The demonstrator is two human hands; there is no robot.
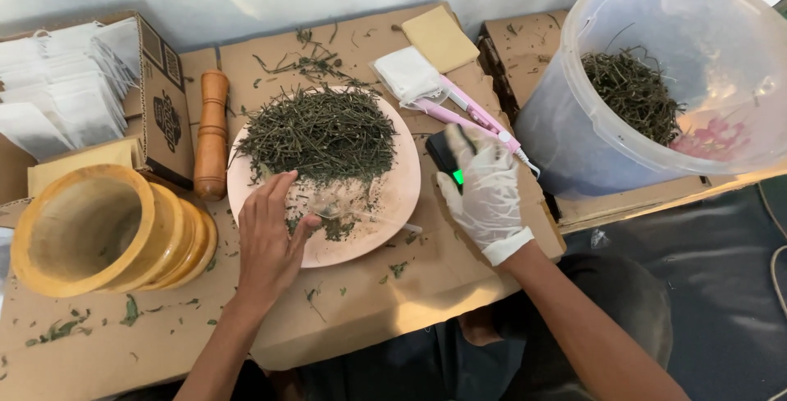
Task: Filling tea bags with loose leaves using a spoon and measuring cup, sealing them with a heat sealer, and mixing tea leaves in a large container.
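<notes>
the left hand (269, 241) lies bare on the pink plate (402, 196), fingers loosely curled and spread, gripping nothing, their tips resting at the near edge of the heap of dried green herb (324, 134). just beside the thumb a clear plastic spoon (361, 216) lies on the plate among crumbs of herb. the right hand (485, 192), in a thin white glove, is laid flat and open over a small black scale (447, 159) with a green light showing, just to the right of the plate; it presses or steadies rather than clasps.

to do this well, i judge the left fingers should draw off only a small pinch from the heap's edge and keep it over the plate, while the gloved hand keeps clear of the scale's top so a reading stays true.

further out: a pink sealing tool (471, 114) and a white pouch (407, 73) behind the scale, a wooden pestle (212, 134) and tilted wooden mortar (90, 229) to the left, a box of empty white sachets (65, 93), and a clear bucket (680, 65) holding more herb, all on the cardboard surface (393, 294).
</notes>
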